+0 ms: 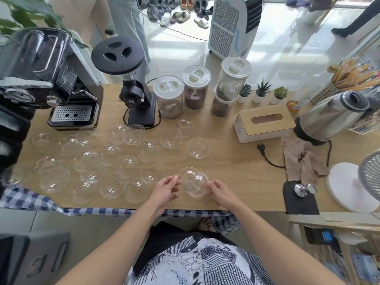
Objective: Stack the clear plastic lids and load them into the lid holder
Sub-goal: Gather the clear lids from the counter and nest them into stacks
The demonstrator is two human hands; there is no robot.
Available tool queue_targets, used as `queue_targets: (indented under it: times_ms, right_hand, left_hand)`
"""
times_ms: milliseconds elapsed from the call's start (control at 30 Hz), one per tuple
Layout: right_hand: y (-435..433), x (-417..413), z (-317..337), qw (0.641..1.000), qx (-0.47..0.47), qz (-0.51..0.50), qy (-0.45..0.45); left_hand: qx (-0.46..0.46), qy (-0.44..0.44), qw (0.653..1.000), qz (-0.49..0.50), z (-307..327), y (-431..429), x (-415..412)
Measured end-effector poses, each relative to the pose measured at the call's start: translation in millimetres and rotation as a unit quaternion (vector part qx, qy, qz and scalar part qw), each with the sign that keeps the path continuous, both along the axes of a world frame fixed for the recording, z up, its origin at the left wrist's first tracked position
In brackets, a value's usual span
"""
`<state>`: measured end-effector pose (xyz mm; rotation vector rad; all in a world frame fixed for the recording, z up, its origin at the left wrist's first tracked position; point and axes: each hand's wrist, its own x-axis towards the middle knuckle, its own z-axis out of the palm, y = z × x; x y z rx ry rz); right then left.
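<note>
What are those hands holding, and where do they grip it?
Two overlapping clear dome lids: the left hand pinches the left rim, the right hand the right rim.

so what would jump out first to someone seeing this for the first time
Probably the spread of clear dome lids scattered over the left half of the wooden counter. Next, the left hand and right hand at the near edge, each gripping one lid, the two overlapping.

two clear domed lids [194, 185] overlapping; others [98, 161] scattered on table
</note>
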<state>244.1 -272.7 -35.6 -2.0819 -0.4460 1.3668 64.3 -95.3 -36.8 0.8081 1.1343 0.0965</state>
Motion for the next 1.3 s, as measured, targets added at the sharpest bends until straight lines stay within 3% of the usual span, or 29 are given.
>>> queue_targets:
  times_ms: [167,633,833,1000,1133,1300]
  right_hand:
    - [6.1,-5.1,-0.7,0.998,-0.007,0.012,-0.066]
    - [12.1,-9.7,6.9,0.998,0.040,-0.026,-0.050]
    - [20.7,-10.4,0.3,0.996,0.048,-0.013,-0.073]
    - [26.2,-9.8,-6.8,0.997,0.035,-0.015,-0.068]
    - [35.0,0.3,4.7,0.989,0.036,-0.015,-0.145]
    - [60.8,22.5,21.5,0.948,0.063,0.073,-0.304]
  left_hand:
    - [0.030,0.031,0.999,0.015,-6.7,-11.9,10.0]
    - [0.126,0.141,0.982,-0.007,-21.2,-5.7,22.5]
    - [0.092,0.092,0.991,-0.020,-18.4,-10.7,22.9]
    - [0.147,0.093,0.984,-0.040,-12.1,-8.5,20.8]
    - [0.294,0.152,0.933,-0.140,-1.2,1.1,12.6]
    - [0.516,0.189,0.798,-0.247,19.2,24.8,-13.4]
